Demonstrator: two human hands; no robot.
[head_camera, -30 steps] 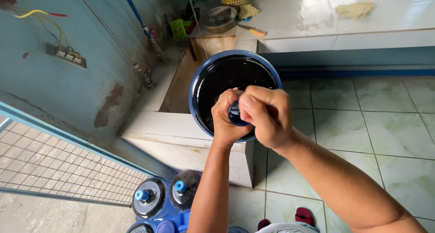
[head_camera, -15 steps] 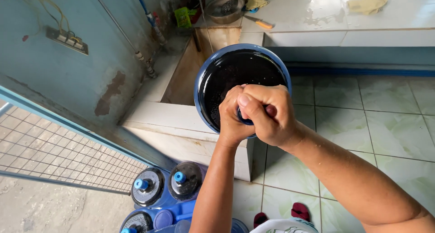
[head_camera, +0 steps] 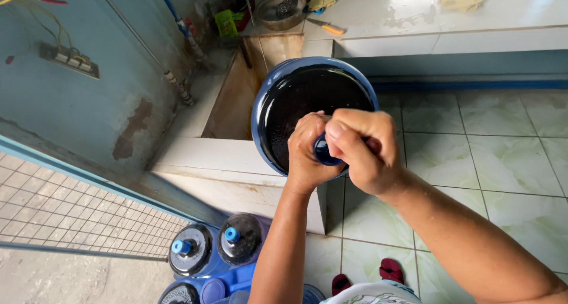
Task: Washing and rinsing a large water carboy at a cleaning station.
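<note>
I hold a large dark blue water jug (head_camera: 307, 97) upright in front of me, seen from its top down. My left hand (head_camera: 307, 156) is wrapped around the jug's neck from the left. My right hand (head_camera: 364, 150) grips the same neck from the right, its thumb lying over the top. A bit of the blue neck shows between the two hands. The jug hangs above the corner of a low white-tiled basin (head_camera: 225, 162).
Several capped blue water jugs (head_camera: 216, 251) stand on the floor below me. A wire mesh panel (head_camera: 71, 215) is at lower left. A blue wall with pipes is on the left; a tiled counter (head_camera: 414, 20) with a metal bowl, knife and cloth lies beyond.
The jug and both hands sit slightly lower and more to the right in view, and the camera has tilted a little. My grip on the neck is unchanged.
</note>
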